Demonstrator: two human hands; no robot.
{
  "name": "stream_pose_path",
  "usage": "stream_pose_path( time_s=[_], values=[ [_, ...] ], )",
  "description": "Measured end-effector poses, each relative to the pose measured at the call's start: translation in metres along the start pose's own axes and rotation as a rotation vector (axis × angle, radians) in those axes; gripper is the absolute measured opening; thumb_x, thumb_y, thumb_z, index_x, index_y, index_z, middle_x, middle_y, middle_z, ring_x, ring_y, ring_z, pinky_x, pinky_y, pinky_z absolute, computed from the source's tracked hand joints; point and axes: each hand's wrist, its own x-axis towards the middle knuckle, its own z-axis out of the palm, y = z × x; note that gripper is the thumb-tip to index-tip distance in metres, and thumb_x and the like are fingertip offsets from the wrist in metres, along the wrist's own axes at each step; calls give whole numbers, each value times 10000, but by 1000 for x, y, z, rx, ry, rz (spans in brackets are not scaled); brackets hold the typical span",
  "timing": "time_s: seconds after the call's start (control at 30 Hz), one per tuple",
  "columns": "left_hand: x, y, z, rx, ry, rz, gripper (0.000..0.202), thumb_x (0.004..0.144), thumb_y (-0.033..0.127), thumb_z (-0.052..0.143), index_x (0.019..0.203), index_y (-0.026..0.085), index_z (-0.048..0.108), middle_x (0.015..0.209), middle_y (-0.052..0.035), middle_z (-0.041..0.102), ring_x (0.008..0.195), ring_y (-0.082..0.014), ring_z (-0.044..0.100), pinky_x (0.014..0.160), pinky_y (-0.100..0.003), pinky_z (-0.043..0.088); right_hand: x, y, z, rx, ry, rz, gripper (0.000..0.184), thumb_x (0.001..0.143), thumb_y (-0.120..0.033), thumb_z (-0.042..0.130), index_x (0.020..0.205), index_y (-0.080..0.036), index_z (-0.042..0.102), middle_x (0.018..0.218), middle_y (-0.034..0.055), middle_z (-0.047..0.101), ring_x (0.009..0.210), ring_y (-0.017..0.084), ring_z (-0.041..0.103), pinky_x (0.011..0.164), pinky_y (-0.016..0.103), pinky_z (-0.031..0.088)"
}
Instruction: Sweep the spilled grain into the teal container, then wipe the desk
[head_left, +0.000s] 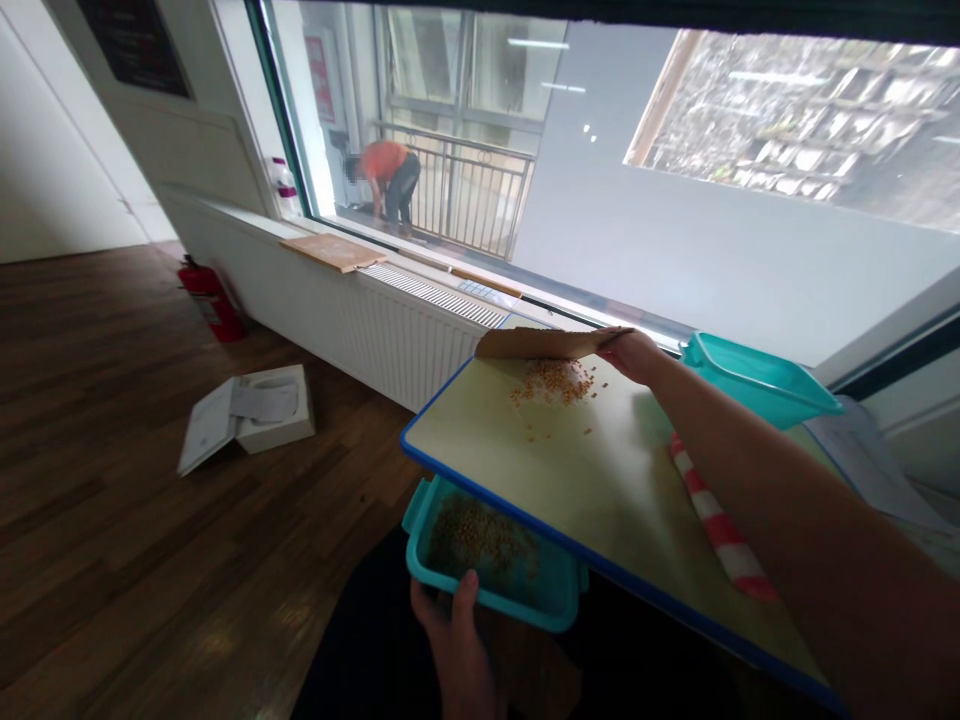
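My left hand grips the near rim of a teal plastic container, held below the table's front edge, with yellow kernels lying in its bottom. My right hand reaches across the pale green table and is closed on a piece of brown cardboard standing on edge at the far side. A small pile of yellow kernels lies on the tabletop just in front of the cardboard, with a few stray ones nearer me.
A second teal container sits at the table's far right. A red-and-white striped strip lies beside my forearm. On the wooden floor are an open white box and a red fire extinguisher. Beyond the window a person in orange bends over.
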Motion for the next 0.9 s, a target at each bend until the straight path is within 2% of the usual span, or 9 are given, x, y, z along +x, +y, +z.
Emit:
stream_pose_path(
  time_s=[0.17,0.3,0.43,0.53,0.67,0.9],
  values=[
    [-5,-2,2,-22,-22,7,706,810,346,637,1428,385,299,1298,-65,552,1114,-236,604,920,-383,506,-2,1,-2,87,-143,77,55,632,-191,627,630,-240,652,785,13,705,843,210,662,820,402,562],
    [-2,-7,-3,-38,-39,-13,768,804,372,656,1454,386,247,1312,-77,545,1100,-232,612,913,-381,512,-4,1,-6,133,-200,97,47,642,-197,646,637,-239,666,801,19,709,881,214,660,850,403,553],
    [1,-13,-9,-12,-58,25,789,793,391,678,1454,394,248,1331,-72,533,1117,-229,603,920,-372,508,-8,2,-8,192,-251,114,52,647,-211,659,676,-246,684,832,19,716,907,223,657,867,418,553],
    [-1,-14,-9,-26,-78,37,771,800,389,669,1450,395,256,1315,-75,546,1068,-231,626,883,-383,524,-13,2,-8,288,-294,175,100,638,-186,657,692,-267,679,839,4,714,922,217,661,883,414,554],
    [-7,-14,-6,-50,-93,51,734,800,367,670,1432,380,295,1305,-79,552,1032,-223,637,877,-380,525,-19,0,-9,421,-299,282,225,608,-77,623,682,-287,657,813,-11,706,887,184,671,908,371,544],
    [-13,-13,-6,-90,-114,20,753,800,343,671,1435,394,270,1283,-80,564,1004,-229,648,839,-387,541,-33,-11,-13,499,-282,352,267,596,-35,557,657,-272,665,785,1,703,823,167,669,908,354,538]
  ],
)
